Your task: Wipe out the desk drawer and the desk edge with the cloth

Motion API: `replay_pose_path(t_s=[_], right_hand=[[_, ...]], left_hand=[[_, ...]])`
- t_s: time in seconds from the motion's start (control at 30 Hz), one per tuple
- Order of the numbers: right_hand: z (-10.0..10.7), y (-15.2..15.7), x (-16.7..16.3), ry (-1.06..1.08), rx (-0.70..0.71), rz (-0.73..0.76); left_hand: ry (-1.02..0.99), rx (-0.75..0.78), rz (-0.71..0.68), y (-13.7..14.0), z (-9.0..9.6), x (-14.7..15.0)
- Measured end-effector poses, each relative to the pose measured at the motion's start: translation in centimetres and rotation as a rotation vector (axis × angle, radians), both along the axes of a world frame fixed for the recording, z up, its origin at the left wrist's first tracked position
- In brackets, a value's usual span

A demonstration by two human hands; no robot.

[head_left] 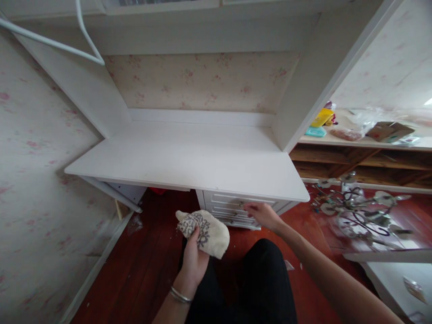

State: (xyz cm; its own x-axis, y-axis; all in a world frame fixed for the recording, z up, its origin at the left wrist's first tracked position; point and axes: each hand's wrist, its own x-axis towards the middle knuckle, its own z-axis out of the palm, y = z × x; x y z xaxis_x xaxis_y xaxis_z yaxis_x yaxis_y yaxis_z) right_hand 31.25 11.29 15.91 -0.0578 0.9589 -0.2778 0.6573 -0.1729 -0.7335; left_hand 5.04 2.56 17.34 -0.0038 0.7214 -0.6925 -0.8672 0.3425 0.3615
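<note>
The left hand (pixel 195 257) was closed around a bunched cloth (pixel 205 232), held low before the desk (pixel 189 166), out of the other arm's way. The right hand (pixel 262 214) reached the drawer (pixel 232 202) front, fingers seemingly pinching its small knob.

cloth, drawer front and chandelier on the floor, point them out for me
cloth (pixel 205 234): head view, on its patterned middle, held in the left hand (pixel 193 258).
drawer front (pixel 229 202): head view, on the top panel, by the right hand (pixel 261 213).
chandelier (pixel 361 211): head view, on its dark metal arms.
</note>
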Motion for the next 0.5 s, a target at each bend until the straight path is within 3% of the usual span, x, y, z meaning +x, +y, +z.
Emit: replay_pose_path(t_s=[0.1, 0.17, 0.23, 0.37, 0.5], right_hand=[[4.0, 1.7, 4.2, 0.060, 0.155, -0.237], [6.3, 3.6, 7.0, -0.127, 0.234, -0.433], [7.4, 5.5, 9.0, -0.305, 0.215, -0.585], [6.0, 8.3, 8.8, -0.441, 0.008, -0.735], [3.5, 9.2, 6.1, -0.630, 0.036, -0.726]], left_hand=[[0.078, 0.085, 0.063, 3.5, -0.6, 1.5], [0.121, 0.150, 0.083, 5.8, -0.9, 2.8], [0.172, 0.186, 0.098, 7.9, -1.3, 4.3], [0.243, 0.179, 0.169, 10.7, -2.2, 7.2], [0.255, 0.157, 0.219, 11.9, -2.6, 9.1]])
